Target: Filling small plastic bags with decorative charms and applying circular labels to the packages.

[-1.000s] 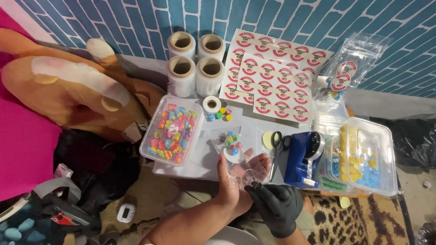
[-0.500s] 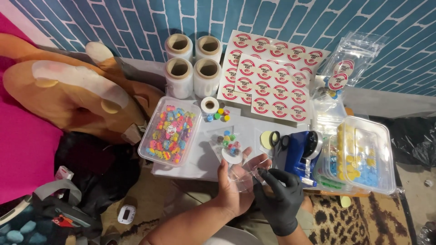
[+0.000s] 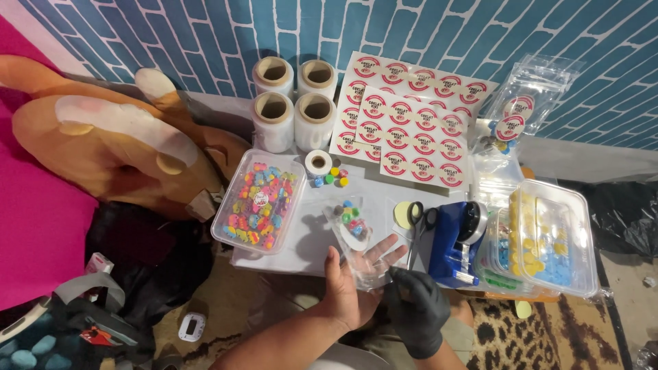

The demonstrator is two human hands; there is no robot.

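From the head camera, my bare left hand (image 3: 353, 284) lay palm up and spread wide, with a small clear plastic bag (image 3: 355, 236) resting across its fingers; the bag held a few coloured candies near its top and sat just above the front edge of the desk (image 3: 288, 247). My right hand (image 3: 415, 308), in a black glove, was curled narrow beside it, its fingertips pinching the lower edge of that bag. Just to the right of the bag lay black-handled scissors (image 3: 419, 223) over a pale yellow round sticker (image 3: 403, 214), and next to them stood a blue tape dispenser (image 3: 458, 243). To the left sat a clear tub of mixed coloured candies (image 3: 260, 202). Behind it stood four rolls of clear film (image 3: 295, 103), with sheets of round red-and-white stickers (image 3: 411, 116) lying beside them. At far right was a lidded box of yellow and blue pieces (image 3: 548, 236). A large plush toy (image 3: 116, 144) lay off the left of the desk
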